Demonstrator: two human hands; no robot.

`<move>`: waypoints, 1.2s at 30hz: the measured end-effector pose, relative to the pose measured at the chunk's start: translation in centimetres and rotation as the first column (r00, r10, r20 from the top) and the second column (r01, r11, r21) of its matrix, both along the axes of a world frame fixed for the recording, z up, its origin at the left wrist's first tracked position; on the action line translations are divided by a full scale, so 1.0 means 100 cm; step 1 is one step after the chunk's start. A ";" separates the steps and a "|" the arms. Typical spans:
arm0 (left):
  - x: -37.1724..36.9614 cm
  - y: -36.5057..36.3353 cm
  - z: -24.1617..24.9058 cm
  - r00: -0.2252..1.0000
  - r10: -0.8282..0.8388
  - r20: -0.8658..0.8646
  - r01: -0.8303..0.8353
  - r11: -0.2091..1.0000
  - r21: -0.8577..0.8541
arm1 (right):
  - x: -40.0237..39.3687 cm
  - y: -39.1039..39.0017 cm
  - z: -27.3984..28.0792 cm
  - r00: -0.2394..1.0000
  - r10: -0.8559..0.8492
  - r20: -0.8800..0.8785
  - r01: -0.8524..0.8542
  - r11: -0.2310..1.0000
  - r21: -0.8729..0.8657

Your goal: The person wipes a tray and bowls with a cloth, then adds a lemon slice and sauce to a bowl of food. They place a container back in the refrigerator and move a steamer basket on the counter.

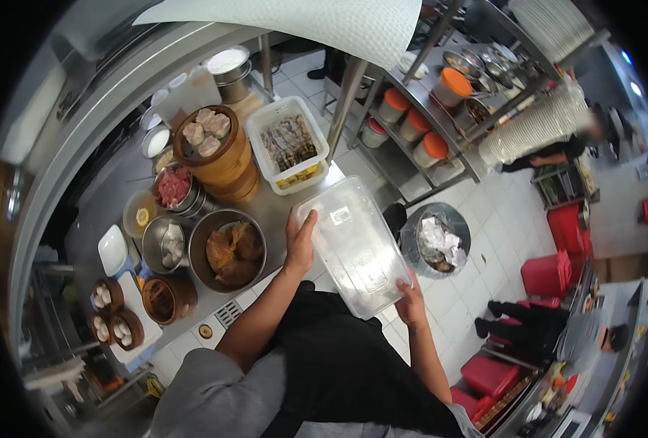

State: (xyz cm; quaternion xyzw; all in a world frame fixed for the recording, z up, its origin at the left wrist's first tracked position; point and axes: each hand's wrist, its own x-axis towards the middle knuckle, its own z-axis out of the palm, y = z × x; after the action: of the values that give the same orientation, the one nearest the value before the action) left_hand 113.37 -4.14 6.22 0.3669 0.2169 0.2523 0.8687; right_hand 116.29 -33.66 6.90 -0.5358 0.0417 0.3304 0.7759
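Observation:
A clear plastic food container with a lid is held in front of my apron, tilted, with a small white label on its lid. My left hand grips its left edge, thumb on top. My right hand is closed on the lower right edge. What the container holds, if anything, I cannot make out. Just beyond it on the steel counter stands a white basket with grey shrimp-like pieces. Closest to my left forearm is a steel pot holding brown, wrinkled food.
Bamboo steamers with dumplings stand stacked on the counter, beside a bowl of red meat. A lined trash bin is on the floor at right. Orange-lidded tubs fill a shelf. Another person is at far right.

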 end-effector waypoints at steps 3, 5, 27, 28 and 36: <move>0.002 -0.004 -0.009 0.988 0.141 -0.056 -0.145 0.987 -0.074 | 0.022 -0.011 -0.016 0.986 0.127 -0.111 -0.120 0.991 0.063; 0.006 -0.004 -0.011 0.987 0.121 -0.108 -0.124 0.992 -0.019 | 0.047 -0.013 -0.017 0.963 0.239 -0.123 -0.230 0.970 0.084; 0.063 0.113 -0.082 0.818 0.380 -0.432 -0.324 0.925 0.201 | 0.119 -0.030 -0.037 0.842 0.501 -0.197 -0.476 0.864 0.163; 0.063 0.113 -0.081 0.822 0.373 -0.430 -0.312 0.927 0.206 | 0.117 -0.028 -0.038 0.842 0.502 -0.198 -0.482 0.864 0.143; 0.054 0.115 -0.066 0.799 0.390 -0.458 -0.319 0.920 0.228 | 0.107 -0.027 -0.021 0.873 0.452 -0.183 -0.452 0.891 0.039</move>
State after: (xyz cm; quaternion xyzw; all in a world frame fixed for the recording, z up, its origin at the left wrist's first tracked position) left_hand 118.72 7.32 -0.41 0.4313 0.4787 0.3228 0.6933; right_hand 126.99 -36.41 4.80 -0.4990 -0.0112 0.5512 0.6686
